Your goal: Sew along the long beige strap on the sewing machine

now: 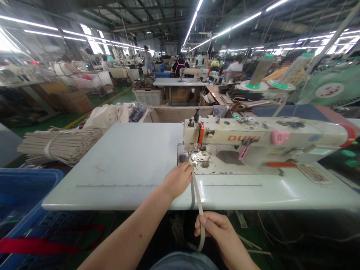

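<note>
From the head camera I see my left hand [178, 179] curled, pressing the beige strap [198, 198] onto the table [126, 165] just before the sewing machine [264, 140]. My right hand [215, 227] pinches the strap below the table's front edge. It looks light and limp, best gripped by its flat faces. Bare tabletop lies leftward; the machine crowds the right.

Head camera looks forward and down, close over the sewing machine [264, 140]

Blue crate [25, 187] at left, red strap [42, 245] inside; tied strip bundle [59, 145] behind; green fan [334, 88] far right.
</note>
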Motion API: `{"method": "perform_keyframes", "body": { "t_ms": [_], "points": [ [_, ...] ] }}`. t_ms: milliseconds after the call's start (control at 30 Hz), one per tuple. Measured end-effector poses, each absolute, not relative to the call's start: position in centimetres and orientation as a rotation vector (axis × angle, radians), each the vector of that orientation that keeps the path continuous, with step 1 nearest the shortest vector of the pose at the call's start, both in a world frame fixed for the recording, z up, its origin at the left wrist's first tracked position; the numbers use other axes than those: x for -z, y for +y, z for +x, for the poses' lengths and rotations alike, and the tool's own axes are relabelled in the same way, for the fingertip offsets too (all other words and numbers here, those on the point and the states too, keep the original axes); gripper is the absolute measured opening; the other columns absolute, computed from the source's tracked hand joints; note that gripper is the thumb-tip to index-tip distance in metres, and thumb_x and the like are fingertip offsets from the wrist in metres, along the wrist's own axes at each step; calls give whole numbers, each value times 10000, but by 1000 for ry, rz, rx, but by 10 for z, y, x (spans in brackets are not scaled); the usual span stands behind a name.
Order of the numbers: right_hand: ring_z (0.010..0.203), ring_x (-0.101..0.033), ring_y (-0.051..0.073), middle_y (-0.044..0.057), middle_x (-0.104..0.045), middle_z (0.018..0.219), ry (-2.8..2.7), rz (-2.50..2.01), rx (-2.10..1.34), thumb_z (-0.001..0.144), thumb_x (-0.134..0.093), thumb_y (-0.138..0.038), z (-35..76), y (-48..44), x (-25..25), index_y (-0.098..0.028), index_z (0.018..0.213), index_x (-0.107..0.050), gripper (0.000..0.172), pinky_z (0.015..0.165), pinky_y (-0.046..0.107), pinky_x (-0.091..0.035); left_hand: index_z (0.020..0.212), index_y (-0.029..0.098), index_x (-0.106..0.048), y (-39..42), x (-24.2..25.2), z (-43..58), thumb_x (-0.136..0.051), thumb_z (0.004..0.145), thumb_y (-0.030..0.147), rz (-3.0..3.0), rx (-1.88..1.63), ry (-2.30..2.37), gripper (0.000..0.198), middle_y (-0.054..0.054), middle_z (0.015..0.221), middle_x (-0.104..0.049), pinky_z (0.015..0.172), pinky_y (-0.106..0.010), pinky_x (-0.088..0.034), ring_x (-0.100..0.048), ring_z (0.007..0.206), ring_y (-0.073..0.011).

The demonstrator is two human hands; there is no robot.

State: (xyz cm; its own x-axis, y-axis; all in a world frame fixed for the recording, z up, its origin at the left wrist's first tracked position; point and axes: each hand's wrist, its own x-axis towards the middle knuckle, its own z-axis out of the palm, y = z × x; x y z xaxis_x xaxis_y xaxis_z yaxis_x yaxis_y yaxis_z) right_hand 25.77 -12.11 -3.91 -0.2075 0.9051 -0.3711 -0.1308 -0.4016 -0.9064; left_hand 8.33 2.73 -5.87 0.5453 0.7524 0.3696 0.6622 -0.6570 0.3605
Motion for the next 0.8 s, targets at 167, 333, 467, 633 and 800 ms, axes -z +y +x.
{"method": "perform_keyframes", "body": {
  "t_ms": [167, 333, 467, 633, 800],
  "points": [
    [644, -622, 173, 62, -726, 652, -1015, -1295, -1677, 806, -762, -636, 257, -121, 40, -160, 714, -780, 486, 635, 271, -462, 1120, 226, -549, 28, 60, 84, -526, 946, 130, 2591, -762, 1210, 200, -87, 1247, -602, 1063, -445, -530, -618, 1190, -246],
    [656, -638, 185, 65, -731, 658, -1029, -1311, -1683, 802, -753, -664, 257, -121, 43, -166, 715, -776, 506, 641, 277, -470, 1177, 225, -539, 29, 61, 85, -523, 947, 129, 2601, -776, 1222, 250, -96, 1284, -596, 1086, -445, -517, -608, 1221, -250],
    [644, -636, 174, 60, -732, 652, -1037, -1313, -1686, 803, -760, -651, 257, -121, 45, -168, 708, -776, 492, 638, 268, -473, 1217, 219, -528, 29, 62, 85, -515, 953, 134, 2616, -777, 1220, 278, -104, 1299, -593, 1092, -447, -515, -607, 1230, -253],
    [636, -627, 168, 59, -731, 655, -997, -1299, -1736, 786, -782, -642, 257, -120, 48, -163, 718, -772, 484, 624, 263, -467, 1208, 208, -527, 29, 61, 85, -508, 953, 120, 2631, -771, 1220, 270, -111, 1289, -597, 1097, -456, -512, -609, 1221, -255],
    [646, -612, 170, 55, -718, 657, -967, -1272, -1762, 775, -800, -616, 257, -119, 46, -160, 728, -765, 460, 634, 272, -445, 1147, 202, -537, 28, 60, 85, -505, 962, 122, 2639, -759, 1230, 204, -111, 1274, -597, 1078, -444, -526, -618, 1191, -255]
  ]
}}
